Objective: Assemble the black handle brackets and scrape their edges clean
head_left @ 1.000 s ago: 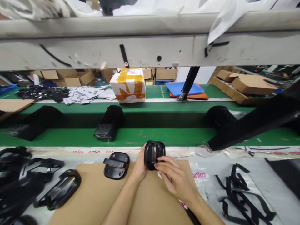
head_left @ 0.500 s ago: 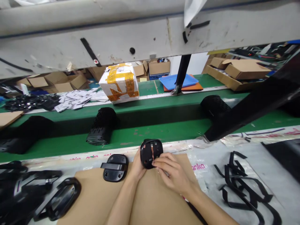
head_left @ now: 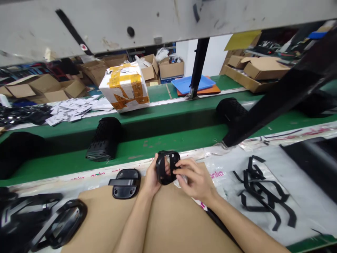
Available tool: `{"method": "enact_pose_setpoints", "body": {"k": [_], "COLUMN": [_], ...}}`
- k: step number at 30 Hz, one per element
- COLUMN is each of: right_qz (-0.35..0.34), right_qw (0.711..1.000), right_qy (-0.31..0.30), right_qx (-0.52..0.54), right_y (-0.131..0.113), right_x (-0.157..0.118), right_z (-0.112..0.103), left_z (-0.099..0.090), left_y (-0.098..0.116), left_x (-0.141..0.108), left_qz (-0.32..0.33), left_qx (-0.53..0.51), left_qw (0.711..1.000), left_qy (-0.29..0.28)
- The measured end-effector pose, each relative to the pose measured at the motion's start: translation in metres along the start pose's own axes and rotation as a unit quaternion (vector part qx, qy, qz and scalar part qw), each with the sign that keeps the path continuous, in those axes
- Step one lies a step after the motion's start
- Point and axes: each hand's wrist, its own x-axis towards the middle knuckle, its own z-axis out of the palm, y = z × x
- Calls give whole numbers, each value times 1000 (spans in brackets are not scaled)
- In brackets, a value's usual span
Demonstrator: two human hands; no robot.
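Two conveyor belts (head_left: 158, 147): green, one stepped above the other, running across the view beneath a white overhead beam (head_left: 131, 17).

Far belt: a cardboard box (head_left: 123, 88) bound in orange tape, a blue tray (head_left: 193, 84) on an orange board (head_left: 200, 92), and a spread of white paper slips (head_left: 76, 109).

Near belt: two black ribbed pieces (head_left: 104, 138) lie well apart, one left of the hands, one right.

Surface: a white plastic sheet (head_left: 263, 225) covers it, with a brown cardboard sheet (head_left: 168, 228) on top.

Loose parts: black strips (head_left: 260, 189) lie tangled on the plastic; a black plate (head_left: 125, 183) and a black ring (head_left: 65, 225) rest on the cardboard, beside a dark heap (head_left: 15, 214).

Hands: the left hand (head_left: 150, 175) grips the black frame (head_left: 164, 168) from below and behind; the right hand (head_left: 195, 177) clasps its right edge, fingers curled over.

Black frame: held up between both hands, just above the cardboard, tilted toward the person.

Handling: a grip on the outer edges seems best, leaving the frame's openings unblocked and in view.
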Motion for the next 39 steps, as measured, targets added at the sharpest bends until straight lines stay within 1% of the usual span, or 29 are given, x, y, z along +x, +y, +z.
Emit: {"method": "enact_pose_setpoints", "body": {"k": [2,4,7,10,11,14,18,24,26,32,39], "right_qz": [39,83,148,195,209,239,250,252,254,256,251], "right_qw": [999,995,982,961,954,935,921,913,913,915,930], "right_qy": [18,14,-39,-101,-112,-133,-142,-141,-138,-135,-125], "right_qx": [-29,-61,-113,-166,-183,-224,-262,-286,-287,-280,-238], "right_y": [7,14,16,10,8,2,-6,-17,-18,-20,-12], "right_x": [1,2,8,14,15,15,13,11,10,9,9], "right_z": [-4,-6,-2,5,7,11,10,9,9,9,9], "left_z": [0,0,3,7,8,7,5,-1,-2,0,-7], "left_y": [0,1,2,4,4,3,1,-2,-3,-2,1], "left_x": [0,0,0,0,0,0,1,3,3,1,-5], "left_qz": [-5,8,32,45,45,54,56,72,70,68,67], "left_qx": [1,-7,-24,-23,-23,-16,-12,-23,-26,-40,-62], "left_qw": [1000,1000,999,998,998,998,998,997,997,995,995], "left_qy": [-7,-6,7,37,43,31,24,18,21,57,50]}}
